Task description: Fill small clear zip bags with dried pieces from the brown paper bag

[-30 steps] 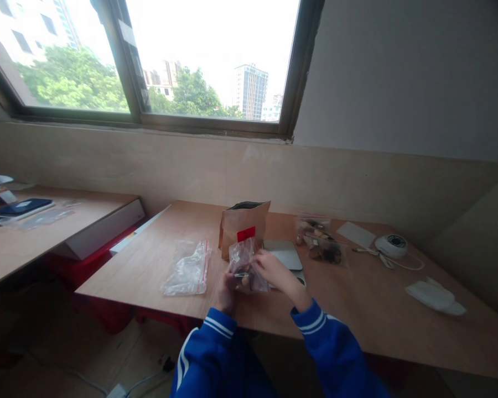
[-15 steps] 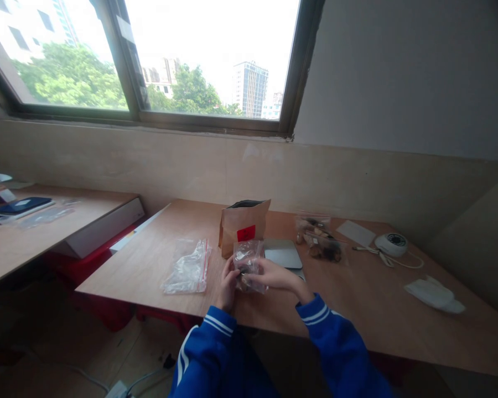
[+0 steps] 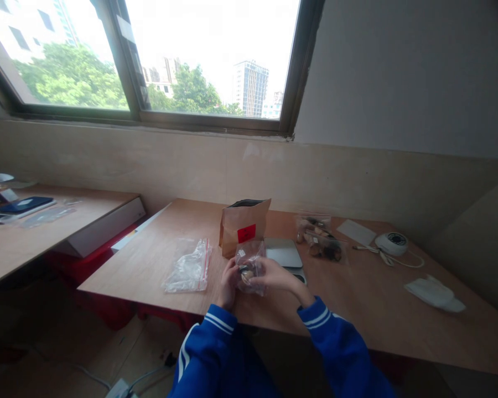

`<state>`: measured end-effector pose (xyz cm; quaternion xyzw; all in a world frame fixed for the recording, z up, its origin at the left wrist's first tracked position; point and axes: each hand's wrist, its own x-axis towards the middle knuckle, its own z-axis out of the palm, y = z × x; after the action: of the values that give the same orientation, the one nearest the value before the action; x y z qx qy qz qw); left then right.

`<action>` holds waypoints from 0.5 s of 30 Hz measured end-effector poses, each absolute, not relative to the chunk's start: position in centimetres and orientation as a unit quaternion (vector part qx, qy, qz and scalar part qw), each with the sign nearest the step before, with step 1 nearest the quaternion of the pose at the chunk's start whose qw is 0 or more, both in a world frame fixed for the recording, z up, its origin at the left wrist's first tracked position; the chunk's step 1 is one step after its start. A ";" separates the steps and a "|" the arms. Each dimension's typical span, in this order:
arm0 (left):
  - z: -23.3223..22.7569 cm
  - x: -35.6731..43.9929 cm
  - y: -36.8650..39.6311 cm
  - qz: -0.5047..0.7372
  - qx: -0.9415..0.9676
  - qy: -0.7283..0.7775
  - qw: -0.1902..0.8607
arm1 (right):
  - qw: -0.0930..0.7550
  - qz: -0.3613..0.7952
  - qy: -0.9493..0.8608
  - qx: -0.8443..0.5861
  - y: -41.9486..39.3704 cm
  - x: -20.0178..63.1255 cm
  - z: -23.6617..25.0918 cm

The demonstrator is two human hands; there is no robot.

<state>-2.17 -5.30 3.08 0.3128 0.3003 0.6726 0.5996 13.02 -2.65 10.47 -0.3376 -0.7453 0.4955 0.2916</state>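
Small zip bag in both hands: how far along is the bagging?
Done: two filled zip bags lie right of the scale. In hand: left hand and right hand hold a small zip bag with a few pieces inside; whether its seal is closed can't be told. Left: an empty zip bag lies flat, and the kraft pouch stands open.

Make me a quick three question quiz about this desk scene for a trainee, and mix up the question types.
1. True or false: both hands hold the small clear bag.
2. What stands just behind that bag? A) brown paper pouch B) kettle C) laptop
3. Fill in: the empty clear bag lies on the table to the person's ____.

Key:
1. True: the left hand and right hand grip it together.
2. A, the brown paper pouch with a red label.
3. Left.
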 end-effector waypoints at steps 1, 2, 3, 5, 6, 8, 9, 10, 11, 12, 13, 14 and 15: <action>3.1 -2.2 -5.3 0.670 0.313 0.303 0.601 | 0.301 0.508 -0.735 -0.333 -2.7 13.2 10.6; 3.1 -2.2 -5.3 0.669 0.312 0.305 0.602 | 0.313 0.520 -0.723 -0.331 -2.7 13.3 10.8; 3.2 -2.2 -5.3 0.668 0.310 0.306 0.603 | 0.324 0.526 -0.710 -0.337 -2.6 13.5 10.9; 3.2 -2.2 -5.3 0.670 0.299 0.307 0.607 | 0.339 0.527 -0.688 -0.366 -2.6 14.1 11.3; 3.2 -2.2 -5.2 0.672 0.291 0.308 0.606 | 0.338 0.524 -0.683 -0.380 -2.5 14.6 11.5; 3.0 -2.2 -5.0 0.679 0.281 0.315 0.600 | 0.328 0.519 -0.686 -0.391 -2.4 15.6 12.2; 2.9 -2.2 -4.9 0.683 0.278 0.319 0.595 | 0.322 0.517 -0.692 -0.387 -2.3 16.2 12.7; 2.7 -2.2 -4.8 0.686 0.277 0.322 0.591 | 0.322 0.512 -0.699 -0.381 -2.0 16.7 13.3; 2.5 -2.2 -4.7 0.687 0.276 0.324 0.589 | 0.330 0.500 -0.707 -0.375 -1.7 17.1 14.0; 2.4 -2.2 -4.6 0.686 0.276 0.326 0.589 | 0.349 0.483 -0.712 -0.371 -1.3 17.4 14.8; 2.2 -2.3 -4.6 0.684 0.275 0.327 0.591 | 0.379 0.460 -0.713 -0.369 -0.7 17.5 15.6; 2.1 -2.3 -4.5 0.681 0.276 0.328 0.594 | 0.419 0.430 -0.710 -0.368 0.0 17.4 16.6; 2.0 -2.3 -4.5 0.677 0.277 0.330 0.596 | 0.464 0.392 -0.704 -0.367 0.7 17.1 17.5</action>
<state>-2.30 -4.50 1.99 0.2775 0.3298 0.6775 0.5960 17.07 0.75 17.50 -0.3673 -0.7043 0.3921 0.4639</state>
